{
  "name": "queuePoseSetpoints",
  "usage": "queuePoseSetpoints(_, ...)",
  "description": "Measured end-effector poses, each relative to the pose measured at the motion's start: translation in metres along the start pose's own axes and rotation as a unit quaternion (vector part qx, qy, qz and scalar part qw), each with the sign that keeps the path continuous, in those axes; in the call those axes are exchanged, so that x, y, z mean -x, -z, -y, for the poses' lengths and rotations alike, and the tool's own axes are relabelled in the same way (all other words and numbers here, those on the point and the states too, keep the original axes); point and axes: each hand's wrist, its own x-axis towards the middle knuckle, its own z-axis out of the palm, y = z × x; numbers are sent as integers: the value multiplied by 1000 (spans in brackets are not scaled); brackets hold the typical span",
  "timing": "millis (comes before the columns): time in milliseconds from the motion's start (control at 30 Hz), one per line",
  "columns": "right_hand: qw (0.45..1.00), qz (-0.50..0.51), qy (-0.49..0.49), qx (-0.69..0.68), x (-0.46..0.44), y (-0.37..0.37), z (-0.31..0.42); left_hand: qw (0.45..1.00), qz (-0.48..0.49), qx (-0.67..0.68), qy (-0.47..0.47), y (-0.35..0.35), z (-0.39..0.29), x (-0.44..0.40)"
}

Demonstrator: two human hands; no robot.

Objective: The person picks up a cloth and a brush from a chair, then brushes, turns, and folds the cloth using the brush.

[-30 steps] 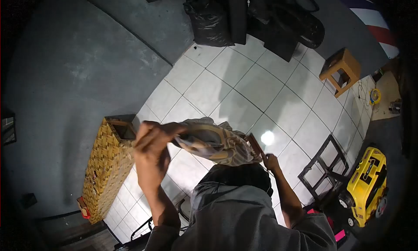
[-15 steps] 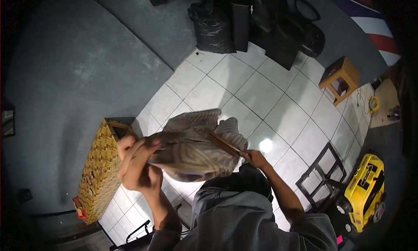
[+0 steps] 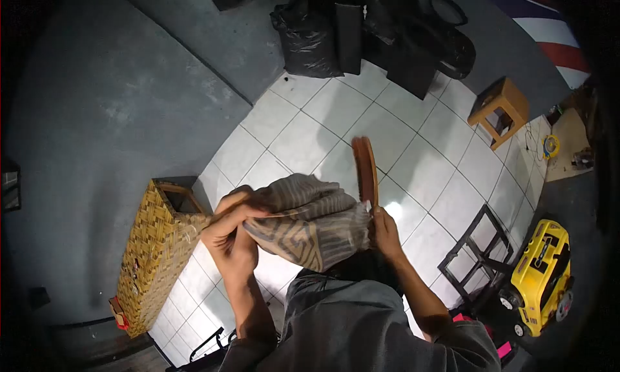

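Note:
My left hand is closed on a brown-and-grey patterned cloth, pinching its left edge. Stripes run across the cloth's upper part, and a dark geometric figure shows lower down. It hangs bunched in front of my chest, so I cannot tell its full shape. In my right hand is a wooden brush, gripped by its handle and pointing away from me. The brush's reddish-brown bristle side faces left. Its lower end is beside the right edge of the cloth; whether they touch is unclear.
A tall woven box stands at left. Black bags are piled by the far wall. On the right are a wooden stool, a black frame and a yellow toy car. White tiles cover the floor.
The brush has swung from lying across the cloth to pointing forward, off its right side. The cloth has turned and hangs lower, showing its geometric figure more clearly. My left hand has moved slightly right.

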Motion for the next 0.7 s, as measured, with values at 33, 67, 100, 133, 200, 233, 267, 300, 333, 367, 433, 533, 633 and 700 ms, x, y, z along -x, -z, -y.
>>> queuePoseSetpoints(33,997,0,70,-15,6,-13,28,999,-5,31,19,-6,-2,0)
queuePoseSetpoints(67,997,-1,71,-16,13,-24,55,999,12,48,11,-11,-4,-2)
queuePoseSetpoints(100,984,30,166,49,20,-33,81,999,12,48,10,-17,-9,-3)
queuePoseSetpoints(133,957,60,260,112,23,-37,92,998,27,57,24,-23,-16,-3)
queuePoseSetpoints(200,949,82,258,163,8,-46,50,996,34,80,36,-24,-21,-3)
queuePoseSetpoints(233,938,103,253,215,-2,-50,19,996,35,81,34,-22,-24,-3)
queuePoseSetpoints(267,917,98,205,327,-13,-46,-12,988,-1,149,33,-20,-28,-5)
queuePoseSetpoints(300,862,135,95,480,-15,-33,-21,975,-38,215,32,-15,-29,-7)
queuePoseSetpoints(333,842,148,102,509,-27,-17,-95,974,-76,212,37,-8,-27,-6)
queuePoseSetpoints(367,835,164,49,523,-21,13,-133,974,-79,209,35,-3,-29,-5)
queuePoseSetpoints(433,820,191,-83,533,-14,46,-167,950,-199,238,35,5,-33,-6)
queuePoseSetpoints(533,797,189,-262,510,0,85,-200,947,-209,236,57,18,-27,-7)
queuePoseSetpoints(633,824,140,-61,545,-3,91,-215,934,-167,310,59,8,-17,-8)
queuePoseSetpoints(700,950,-22,-121,286,-8,58,-144,964,-71,241,81,1,-7,-7)
